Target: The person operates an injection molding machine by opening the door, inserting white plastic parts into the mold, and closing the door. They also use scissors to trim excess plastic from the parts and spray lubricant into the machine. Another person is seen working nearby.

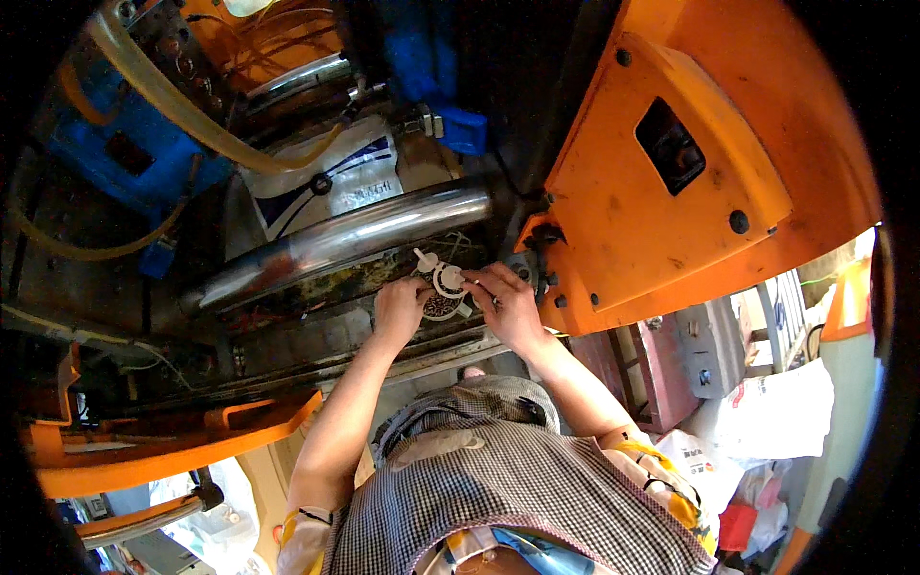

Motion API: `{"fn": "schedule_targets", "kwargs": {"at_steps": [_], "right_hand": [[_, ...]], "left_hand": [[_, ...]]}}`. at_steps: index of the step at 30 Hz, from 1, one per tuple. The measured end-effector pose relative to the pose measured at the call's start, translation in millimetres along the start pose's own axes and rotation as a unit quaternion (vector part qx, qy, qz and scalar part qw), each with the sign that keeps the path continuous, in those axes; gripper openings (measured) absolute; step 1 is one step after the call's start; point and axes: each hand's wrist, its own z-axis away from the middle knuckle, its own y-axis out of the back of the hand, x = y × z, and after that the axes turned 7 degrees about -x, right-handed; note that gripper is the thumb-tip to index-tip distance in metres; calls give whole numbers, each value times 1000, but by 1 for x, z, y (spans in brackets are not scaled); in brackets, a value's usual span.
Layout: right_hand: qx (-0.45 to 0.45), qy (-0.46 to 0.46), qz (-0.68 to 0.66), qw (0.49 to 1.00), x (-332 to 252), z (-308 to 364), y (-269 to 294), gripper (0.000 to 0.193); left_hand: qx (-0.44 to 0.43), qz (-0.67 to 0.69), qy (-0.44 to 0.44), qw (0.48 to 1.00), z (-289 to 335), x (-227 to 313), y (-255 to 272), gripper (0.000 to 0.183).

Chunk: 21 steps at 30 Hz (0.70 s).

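Between my two hands is a small white plastic part (448,280), rounded, with a stubby piece sticking out toward its upper left. My left hand (398,312) is closed, its fingertips pinching at the part's left edge. From the other side, my right hand (510,305) grips the part with thumb and fingers; the exact contact is partly hidden. Just below the part shows a round, light-rimmed piece with a dark speckled middle (439,306), too small to make out its kind. A thick shiny metal bar (383,228) runs behind my hands.
A large orange machine door (661,192) stands at the right. Beyond the bar lies a white printed sack (335,177). Yellowish hoses (182,105) hang by blue machine parts at the upper left. An orange guard (182,450) is at the lower left; white bags (767,412) lie at the right.
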Motion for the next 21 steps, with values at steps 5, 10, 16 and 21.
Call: {"fn": "schedule_targets", "kwargs": {"at_steps": [5,10,16,21], "right_hand": [[0,23,-18,1000,6,-6,-13,17],[8,34,-4,999,10,-11,-22,15],[-32,14,36,999,20,-16,-37,16],[-9,27,84,996,6,-16,-35,21]], "left_hand": [[85,5,-41,996,3,-7,-9,13],[124,108,18,986,9,-6,-5,16],[188,216,58,956,19,-28,1,23],[105,674,183,708,40,-11,23,13]]}}
